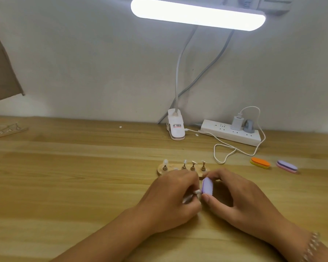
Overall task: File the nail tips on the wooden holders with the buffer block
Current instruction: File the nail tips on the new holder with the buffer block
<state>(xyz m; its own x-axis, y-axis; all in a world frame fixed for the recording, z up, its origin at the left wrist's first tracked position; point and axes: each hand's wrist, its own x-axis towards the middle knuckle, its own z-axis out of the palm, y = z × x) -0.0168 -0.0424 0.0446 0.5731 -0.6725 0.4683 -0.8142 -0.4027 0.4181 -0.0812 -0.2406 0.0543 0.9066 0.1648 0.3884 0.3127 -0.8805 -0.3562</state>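
Note:
My right hand [235, 203] pinches a purple buffer block [207, 186] between thumb and fingertips, held on edge. My left hand [170, 197] grips a small nail holder with a pale nail tip [197, 191] at its end, and the tip touches the block's face. Just behind my hands lies the oval wooden holder base [160, 169], partly hidden by my fingers, with several metal stands [193, 166] on it carrying nail tips.
An orange and yellow buffer block [260, 163] and a pink and purple one [286, 166] lie at the right. A clip lamp base [175, 127], a power strip [231, 131] and a looping white cable [222, 154] sit behind. Another wooden holder [6, 130] lies far left.

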